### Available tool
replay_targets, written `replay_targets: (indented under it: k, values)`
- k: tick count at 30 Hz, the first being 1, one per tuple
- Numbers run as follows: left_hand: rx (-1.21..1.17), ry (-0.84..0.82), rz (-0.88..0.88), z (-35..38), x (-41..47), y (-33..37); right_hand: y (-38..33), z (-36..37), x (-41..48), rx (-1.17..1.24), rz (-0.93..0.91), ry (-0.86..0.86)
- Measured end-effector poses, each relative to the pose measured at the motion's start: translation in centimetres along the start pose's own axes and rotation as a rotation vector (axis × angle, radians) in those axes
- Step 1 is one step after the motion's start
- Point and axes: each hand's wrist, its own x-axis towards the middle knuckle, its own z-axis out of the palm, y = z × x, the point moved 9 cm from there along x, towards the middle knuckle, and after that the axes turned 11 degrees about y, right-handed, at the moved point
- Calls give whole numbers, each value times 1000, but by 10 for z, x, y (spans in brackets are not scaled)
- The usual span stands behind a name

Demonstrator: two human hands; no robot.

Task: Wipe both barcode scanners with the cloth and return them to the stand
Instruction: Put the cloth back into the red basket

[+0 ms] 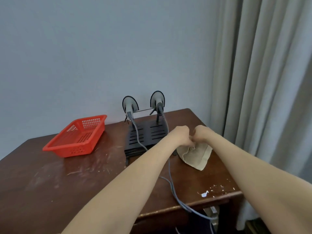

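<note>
Against the grey wall (101, 48), with a pale curtain (270, 81) hanging at three o'clock, a scuffed brown table (67, 183) is carrying everything. At ten o'clock a red basket (50, 147) is sitting; at twelve the black stand (146, 137) is cradling the left scanner (130, 105) and the right scanner (157, 99), their cables (170, 176) trailing toward six. Both are looking like light, hard plastic, best taken by the handle, minding the cord. At two o'clock the beige cloth (195, 156), soft and limp, is being bunched: the left hand (181, 135) and right hand (201, 134) are curling their fingers round its top.
</note>
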Motion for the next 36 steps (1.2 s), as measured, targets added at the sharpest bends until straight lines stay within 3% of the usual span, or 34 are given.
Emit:
replay_targets:
  k: [5, 8, 13, 16, 21, 25, 27, 31, 36]
  values:
    - [-5, -17, -75, 22, 3, -7, 13, 13, 5, 107, 51, 49]
    - [-118, 2, -175, 21, 4, -17, 12, 20, 8, 149, 90, -4]
    - [-191, 62, -188, 9, 5, -23, 12, 22, 9, 353, 187, -38]
    - [-279, 187, -194, -13, 6, -27, 3, 21, 13, 673, 212, -66]
    - [-546, 451, -172, -73, -2, -28, -20, -33, 5, 1199, 204, 83]
    - [-594, 697, -203, -131, -19, -49, -58, -74, -8, 1393, 125, 129]
    - [-669, 669, -287, -144, -24, -70, -83, -84, -15, 1456, 85, 64]
    - [-893, 453, -428, -138, -40, -110, -133, -79, -27, 1555, 27, -161]
    - [-1011, 518, -426, -152, -67, -167, -191, -57, -40, 1462, -166, -308]
